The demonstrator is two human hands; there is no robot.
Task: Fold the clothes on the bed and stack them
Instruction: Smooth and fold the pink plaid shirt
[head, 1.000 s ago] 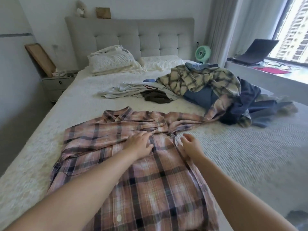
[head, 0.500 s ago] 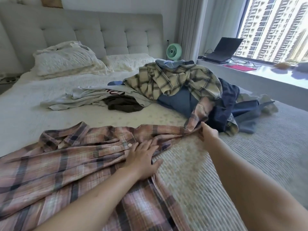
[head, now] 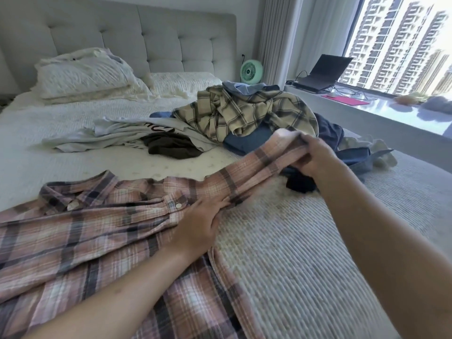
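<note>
A pink plaid shirt [head: 88,236] lies spread on the bed [head: 305,253], collar toward the headboard. My left hand [head: 198,226] presses flat on the shirt where the right sleeve joins the body. My right hand [head: 315,157] grips the end of that sleeve [head: 247,172] and holds it raised above the bed, stretched out to the right. Behind it lies a heap of unfolded clothes: a beige plaid shirt [head: 247,113], blue garments [head: 247,143], a white T-shirt [head: 127,135] and a dark brown piece [head: 171,148].
Pillows [head: 83,74] lean against the grey padded headboard. A green fan [head: 251,70] stands beside the bed. On the window ledge [head: 367,113] to the right sit a laptop [head: 318,72] and a pink pad.
My right hand has taken the sleeve's end and lifted it off the bed, out from the clothes heap. My left hand stays pressed at the shoulder. The view has swung right.
</note>
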